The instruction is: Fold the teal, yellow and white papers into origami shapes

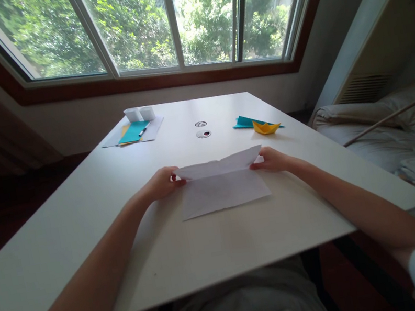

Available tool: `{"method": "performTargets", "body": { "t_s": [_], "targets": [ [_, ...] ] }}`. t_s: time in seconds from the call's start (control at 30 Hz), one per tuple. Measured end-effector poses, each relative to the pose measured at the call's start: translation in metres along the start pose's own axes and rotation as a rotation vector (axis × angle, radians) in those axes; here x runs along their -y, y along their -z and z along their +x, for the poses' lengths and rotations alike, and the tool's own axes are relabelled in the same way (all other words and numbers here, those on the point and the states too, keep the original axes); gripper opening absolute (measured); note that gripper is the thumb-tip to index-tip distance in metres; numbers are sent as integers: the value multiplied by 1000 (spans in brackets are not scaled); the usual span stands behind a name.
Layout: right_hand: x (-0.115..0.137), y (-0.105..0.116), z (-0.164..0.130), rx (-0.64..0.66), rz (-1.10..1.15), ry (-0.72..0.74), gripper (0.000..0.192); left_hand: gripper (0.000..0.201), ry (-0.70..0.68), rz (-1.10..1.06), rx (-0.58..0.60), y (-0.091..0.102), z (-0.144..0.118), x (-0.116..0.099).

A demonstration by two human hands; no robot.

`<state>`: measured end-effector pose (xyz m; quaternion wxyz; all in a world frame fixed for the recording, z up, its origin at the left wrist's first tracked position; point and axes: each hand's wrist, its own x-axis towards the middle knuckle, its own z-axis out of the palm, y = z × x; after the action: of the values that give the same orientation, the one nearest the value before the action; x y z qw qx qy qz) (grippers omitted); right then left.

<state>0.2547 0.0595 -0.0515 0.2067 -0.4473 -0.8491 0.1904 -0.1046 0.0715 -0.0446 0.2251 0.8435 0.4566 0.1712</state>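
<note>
A white sheet of paper (225,190) lies in front of me with a crease across it, its far part tilted up from the table. My left hand (165,182) pinches the sheet at the left end of the crease, thumb on the near side. At the right end, my right hand (270,160) grips the sheet the same way. The raised far flap partly hides the fingertips of both hands. Beyond the right hand stand a yellow paper boat (265,127) and a teal folded paper (252,122) that looks like a paper plane.
On the white table (163,269), a teal sheet (134,131) and a pen (142,132) lie over other papers at the far left, beside two white box shapes (140,114). Two small round pieces (203,134) sit at mid-table. A sofa (371,133) stands to the right.
</note>
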Motion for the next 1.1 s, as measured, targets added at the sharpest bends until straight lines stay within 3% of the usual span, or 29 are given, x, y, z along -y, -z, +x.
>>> {"method": "performTargets", "body": {
  "t_s": [0.17, 0.3, 0.4, 0.53, 0.63, 0.77, 0.93, 1.1],
  "targets": [
    [4, 6, -2, 89, -31, 106, 23, 33, -56, 14, 58, 3, -2, 3],
    [8, 12, -4, 191, -61, 156, 25, 37, -101, 161, 127, 7, -5, -1],
    [14, 14, -6, 211, -125, 144, 32, 35, -100, 317, 99, 7, -10, -18],
    [29, 12, -7, 188, -257, 156, 25, 35, -160, 438, 51, -3, -16, -52],
    [44, 6, -8, 164, -371, 193, 26, 43, -267, 337, 169, -16, -17, -68],
    [61, -8, -8, 190, -372, 262, 37, 43, -263, 295, 300, -24, -18, -69],
    [77, -26, -10, 184, -369, 295, 49, 45, -244, 336, 280, -28, -20, -69],
    [85, -35, -11, 132, -384, 202, 53, 42, -190, 425, 144, -44, -22, -81]
  ]
}}
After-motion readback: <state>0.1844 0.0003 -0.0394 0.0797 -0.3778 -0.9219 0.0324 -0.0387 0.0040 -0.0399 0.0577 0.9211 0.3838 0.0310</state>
